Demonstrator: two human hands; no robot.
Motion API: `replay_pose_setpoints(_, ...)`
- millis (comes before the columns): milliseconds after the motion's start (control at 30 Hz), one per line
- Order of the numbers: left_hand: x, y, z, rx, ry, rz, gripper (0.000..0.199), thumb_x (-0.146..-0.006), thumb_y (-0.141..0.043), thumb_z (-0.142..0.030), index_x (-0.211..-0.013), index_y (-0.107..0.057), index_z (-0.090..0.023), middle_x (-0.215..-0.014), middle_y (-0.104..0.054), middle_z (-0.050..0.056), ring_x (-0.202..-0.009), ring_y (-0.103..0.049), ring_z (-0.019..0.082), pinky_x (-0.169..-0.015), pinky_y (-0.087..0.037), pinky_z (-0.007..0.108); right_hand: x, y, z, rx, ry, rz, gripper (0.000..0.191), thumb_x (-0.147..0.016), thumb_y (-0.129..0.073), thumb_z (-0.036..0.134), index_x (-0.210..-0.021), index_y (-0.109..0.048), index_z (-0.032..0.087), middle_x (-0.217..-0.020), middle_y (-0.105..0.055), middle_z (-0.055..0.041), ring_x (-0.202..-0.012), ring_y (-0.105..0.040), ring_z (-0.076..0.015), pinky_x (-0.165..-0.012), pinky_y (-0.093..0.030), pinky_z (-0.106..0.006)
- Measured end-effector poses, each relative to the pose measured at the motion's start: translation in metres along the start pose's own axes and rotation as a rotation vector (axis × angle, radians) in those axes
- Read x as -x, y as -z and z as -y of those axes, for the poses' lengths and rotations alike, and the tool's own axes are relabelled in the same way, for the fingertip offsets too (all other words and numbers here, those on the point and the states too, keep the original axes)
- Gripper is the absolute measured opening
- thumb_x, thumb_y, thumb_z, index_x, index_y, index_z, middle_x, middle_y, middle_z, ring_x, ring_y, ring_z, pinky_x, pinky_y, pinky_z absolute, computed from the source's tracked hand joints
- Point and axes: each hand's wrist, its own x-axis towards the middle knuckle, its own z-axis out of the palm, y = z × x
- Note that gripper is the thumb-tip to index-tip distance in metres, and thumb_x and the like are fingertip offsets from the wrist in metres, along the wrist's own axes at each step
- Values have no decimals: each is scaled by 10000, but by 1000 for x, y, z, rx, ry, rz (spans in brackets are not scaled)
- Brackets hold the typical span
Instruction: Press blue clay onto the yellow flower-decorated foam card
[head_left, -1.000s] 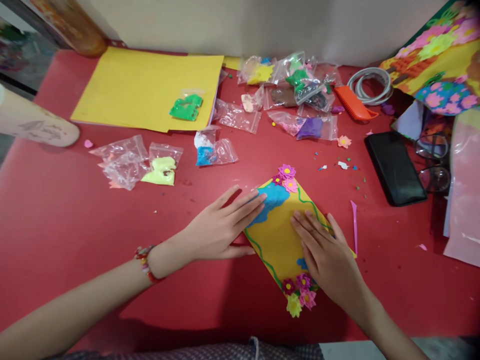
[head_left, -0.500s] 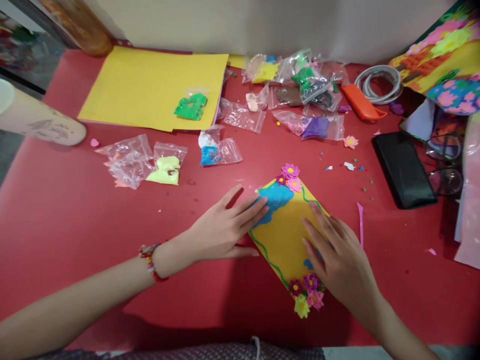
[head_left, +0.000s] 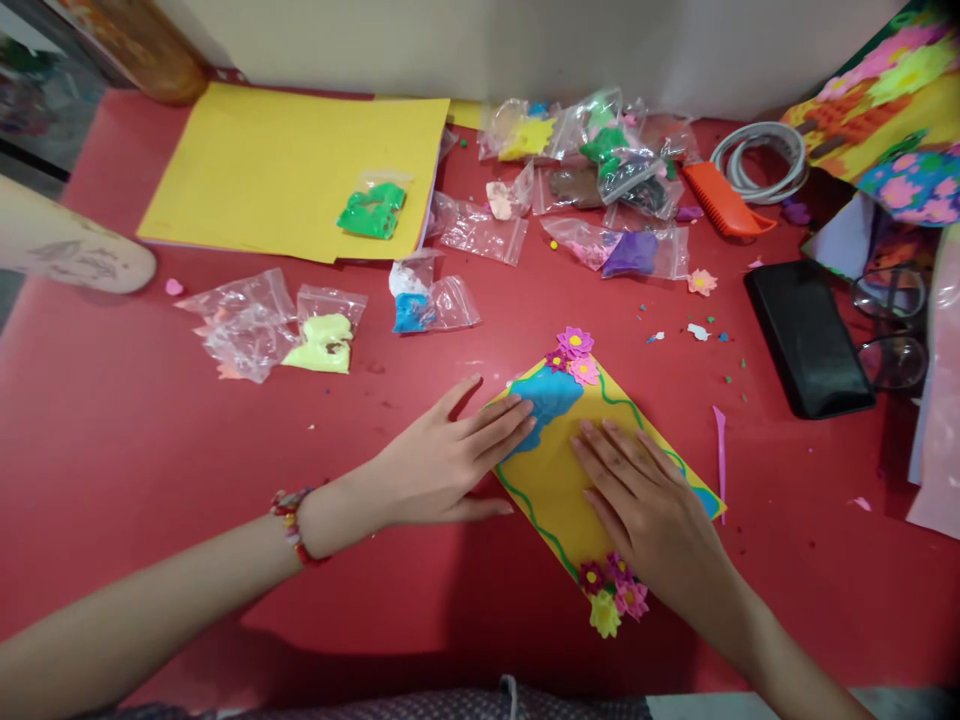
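A yellow card [head_left: 555, 500] lies turned at an angle on the red table, with green wavy lines along its edges. Blue clay [head_left: 551, 395] covers its upper left corner, where the fingertips of my left hand [head_left: 457, 455] rest with the fingers spread. My right hand [head_left: 652, 500] lies flat over the card's middle and right part, hiding some of it. Pink and magenta clay flowers [head_left: 576, 343] sit at the top corner. More flowers, one of them yellow [head_left: 604, 614], are at the bottom corner. Neither hand holds anything.
Clay bags [head_left: 630, 255] and yellow sheets [head_left: 292, 170] lie toward the back. At the right are an orange comb [head_left: 724, 202], a coiled cable [head_left: 759, 165], a phone [head_left: 808, 340], glasses [head_left: 891, 325] and a pink tool [head_left: 721, 450]. A cup [head_left: 67, 240] is at the left.
My right hand has moved left and inward over the card, uncovering its right corner with blue clay. My left hand has barely moved. The view has shifted slightly.
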Motion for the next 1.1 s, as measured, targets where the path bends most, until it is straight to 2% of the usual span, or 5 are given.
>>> replay_pose_setpoints(400,-9,-1,-3,-16,-11,-61,559,-929,-364,-463,-1304,-488,-68,-1239,-591,189,-1176,-511,299,-1051,-261,538,2,0,1,-41,-31,8,446,-919,-409,192,-1363,-444,188,-1375,-518,-38,-1308,-425,-187,-1121,-283,-406)
replay_pose_setpoints(600,-16,-5,-8,-74,-14,-96,574,-938,-340,-464,-1281,-501,-33,-1170,-621,195,-1088,-558,295,-991,-310,533,0,0,2,-51,-47,-3,407,-928,-391,204,-1320,-500,193,-1363,-524,-36,-1276,-467,-198,-1108,-303,-424)
replay_pose_setpoints(800,-24,-7,-11,-159,-5,-166,703,-908,-327,-582,-1271,-501,-6,-1346,-505,198,-1275,-421,323,-1097,-196,537,-1,1,-4,-67,-5,6,384,-928,-398,216,-1287,-529,169,-1338,-545,-46,-1270,-476,-212,-1088,-344,-457)
replay_pose_setpoints(967,-2,-2,-3,-72,-51,-111,599,-951,-325,-485,-1297,-478,-21,-1338,-523,181,-1274,-451,263,-1124,-235,440,-9,3,-27,-158,173,49,373,-927,-397,172,-1275,-530,175,-1334,-549,-52,-1285,-461,-202,-1081,-358,-490)
replay_pose_setpoints(1100,19,-6,-11,-29,-8,-51,571,-952,-348,-464,-1304,-481,-35,-1370,-491,174,-1265,-467,263,-1109,-277,403,-27,5,-43,-297,250,37,324,-907,-426,119,-1158,-610,208,-1226,-640,-29,-1214,-534,-172,-1085,-359,-469)
